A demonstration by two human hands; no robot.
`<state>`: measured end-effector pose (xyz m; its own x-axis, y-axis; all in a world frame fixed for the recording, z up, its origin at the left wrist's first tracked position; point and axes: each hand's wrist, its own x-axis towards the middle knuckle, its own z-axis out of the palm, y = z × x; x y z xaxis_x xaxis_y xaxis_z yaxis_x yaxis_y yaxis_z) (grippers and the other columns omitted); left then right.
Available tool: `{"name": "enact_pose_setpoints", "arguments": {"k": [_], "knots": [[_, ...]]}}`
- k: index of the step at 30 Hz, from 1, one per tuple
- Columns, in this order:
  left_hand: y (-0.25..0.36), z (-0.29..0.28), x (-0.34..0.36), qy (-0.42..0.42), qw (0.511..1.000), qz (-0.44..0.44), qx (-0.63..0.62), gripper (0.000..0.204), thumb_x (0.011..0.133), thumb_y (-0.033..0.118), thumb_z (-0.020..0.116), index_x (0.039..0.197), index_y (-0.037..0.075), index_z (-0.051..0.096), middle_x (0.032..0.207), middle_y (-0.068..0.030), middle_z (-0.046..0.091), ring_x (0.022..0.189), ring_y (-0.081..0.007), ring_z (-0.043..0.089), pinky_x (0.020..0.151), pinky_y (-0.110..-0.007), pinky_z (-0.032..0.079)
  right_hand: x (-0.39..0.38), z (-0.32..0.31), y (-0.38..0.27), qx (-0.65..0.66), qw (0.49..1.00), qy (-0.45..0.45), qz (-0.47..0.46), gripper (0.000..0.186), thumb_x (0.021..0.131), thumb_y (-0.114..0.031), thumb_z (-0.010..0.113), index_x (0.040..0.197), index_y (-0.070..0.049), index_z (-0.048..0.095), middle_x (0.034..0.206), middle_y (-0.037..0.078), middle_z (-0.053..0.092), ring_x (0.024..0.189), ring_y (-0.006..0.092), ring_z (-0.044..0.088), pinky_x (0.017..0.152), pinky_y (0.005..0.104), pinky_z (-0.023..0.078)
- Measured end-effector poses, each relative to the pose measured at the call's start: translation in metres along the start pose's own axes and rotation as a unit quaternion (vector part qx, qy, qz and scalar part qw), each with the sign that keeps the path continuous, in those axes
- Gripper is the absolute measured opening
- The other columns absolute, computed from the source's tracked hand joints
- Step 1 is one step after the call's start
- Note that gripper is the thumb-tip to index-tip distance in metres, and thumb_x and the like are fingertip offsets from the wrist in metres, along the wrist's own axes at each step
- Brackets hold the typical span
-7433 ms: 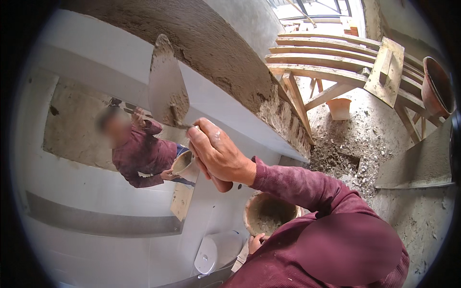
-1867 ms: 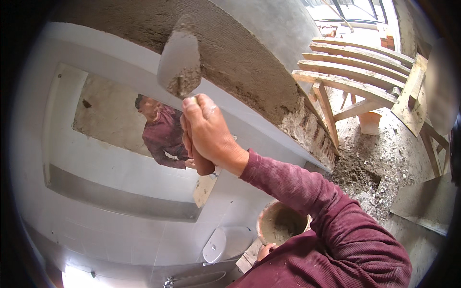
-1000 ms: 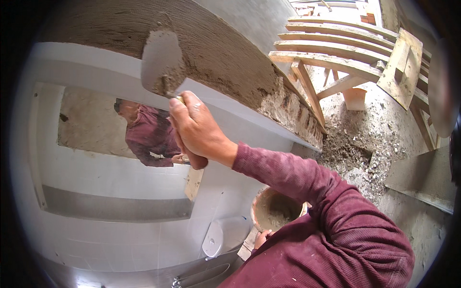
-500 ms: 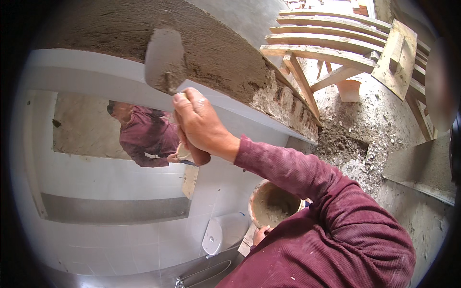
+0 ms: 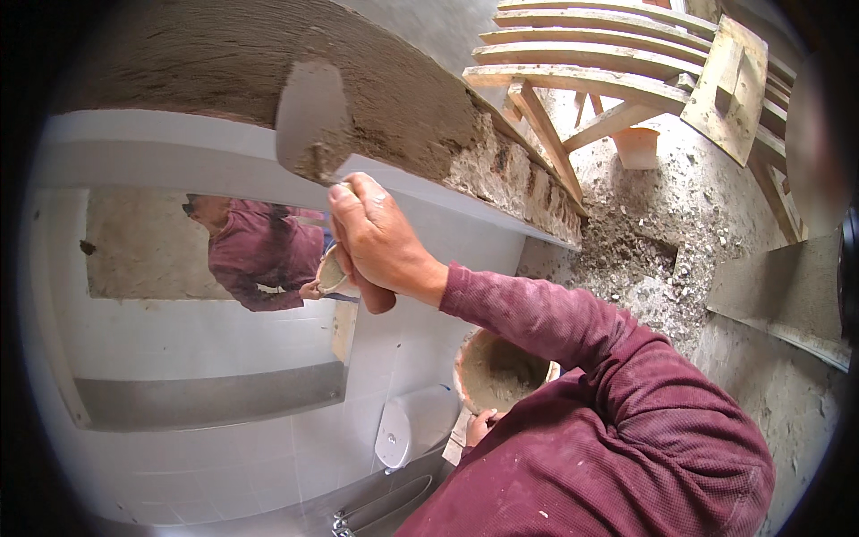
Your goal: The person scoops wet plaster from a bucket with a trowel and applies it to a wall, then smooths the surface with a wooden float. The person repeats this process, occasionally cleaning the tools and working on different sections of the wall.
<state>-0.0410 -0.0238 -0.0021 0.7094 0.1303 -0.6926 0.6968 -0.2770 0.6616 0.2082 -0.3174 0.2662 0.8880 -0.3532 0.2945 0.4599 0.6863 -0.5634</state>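
My right hand [image 5: 376, 228] is wrapped round the handle of a trowel [image 5: 310, 112], whose broad blade, smeared with mortar, lies against a band of wet grey-brown plaster [image 5: 170, 63] above the white tiling. At the band's right end the surface is rough and patchy [image 5: 510, 174]. My left hand [image 5: 480, 425] grips the rim of a round bucket of mortar [image 5: 501, 371] low in the view, partly hidden by my maroon-sleeved arm and body. Below the band, a mirror [image 5: 215, 385] on the tiled wall reflects me with the bucket.
A wooden trestle [image 5: 591, 76] stands at the upper right, a board [image 5: 711, 107] on it and an orange bucket [image 5: 635, 148] beneath. Rubble [image 5: 662, 268] covers the floor there. A grey-coated ledge [image 5: 778, 295] is at the right edge, a white toilet [image 5: 403, 430] at the bottom.
The scene has shifted left and upward in the view over the last seconds. Relative to the plaster band, the trowel has slid a little to the right, my grip on it unchanged.
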Motion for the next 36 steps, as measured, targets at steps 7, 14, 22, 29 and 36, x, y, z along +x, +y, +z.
{"name": "enact_pose_setpoints", "arguments": {"k": [7, 14, 22, 29, 36], "knots": [[0.007, 0.006, -0.004, -0.007, 0.999, 0.031, -0.004, 0.012, 0.08, 0.009, 0.057, 0.078, -0.002, 0.06, 0.078, -0.0113, 0.067, 0.067, -0.0169, 0.063, 0.065, -0.028, 0.049, -0.01, -0.015, 0.003, 0.042, 0.996, 0.003, 0.076, 0.025, 0.099, -0.023, 0.039, 0.088, -0.001, 0.043, 0.061, 0.005, 0.048, 0.042, 0.011, 0.048, 0.038, 0.0279, 0.043], [0.008, 0.004, 0.0, 0.043, 0.991, -0.057, -0.116, 0.013, 0.08, 0.012, 0.059, 0.082, -0.001, 0.06, 0.074, -0.0076, 0.064, 0.068, -0.0166, 0.062, 0.063, -0.028, 0.05, -0.006, -0.013, 0.003, -0.007, 0.999, -0.005, 0.044, 0.025, 0.099, -0.024, 0.038, 0.086, -0.002, 0.043, 0.061, 0.005, 0.049, 0.049, 0.0122, 0.051, 0.045, 0.0305, 0.045], [0.053, 0.032, -0.02, 0.048, 0.994, -0.06, -0.075, 0.009, 0.081, 0.007, 0.057, 0.082, -0.002, 0.058, 0.078, -0.0079, 0.063, 0.066, -0.015, 0.061, 0.059, -0.025, 0.05, -0.016, -0.029, 0.019, 0.036, 0.998, -0.006, 0.051, 0.024, 0.099, -0.025, 0.038, 0.087, -0.006, 0.039, 0.061, 0.0, 0.043, 0.038, 0.0077, 0.043, 0.031, 0.0239, 0.039], [0.052, 0.026, -0.018, 0.028, 0.998, -0.006, 0.056, 0.007, 0.082, 0.004, 0.055, 0.084, -0.002, 0.056, 0.079, -0.013, 0.065, 0.069, -0.0179, 0.063, 0.062, -0.029, 0.052, -0.024, -0.041, 0.035, 0.017, 0.998, 0.028, 0.058, 0.023, 0.1, -0.025, 0.037, 0.087, -0.006, 0.039, 0.062, 0.0, 0.043, 0.039, 0.0078, 0.044, 0.032, 0.0244, 0.04], [0.035, 0.021, -0.011, 0.065, 0.997, -0.032, 0.009, 0.008, 0.083, 0.005, 0.054, 0.085, -0.003, 0.056, 0.079, -0.0144, 0.065, 0.071, -0.0208, 0.065, 0.064, -0.029, 0.053, -0.037, -0.042, 0.024, 0.1, 0.983, 0.024, 0.155, 0.026, 0.099, -0.028, 0.038, 0.097, -0.003, 0.043, 0.07, 0.003, 0.046, 0.041, 0.0089, 0.044, 0.033, 0.0259, 0.04]]}}
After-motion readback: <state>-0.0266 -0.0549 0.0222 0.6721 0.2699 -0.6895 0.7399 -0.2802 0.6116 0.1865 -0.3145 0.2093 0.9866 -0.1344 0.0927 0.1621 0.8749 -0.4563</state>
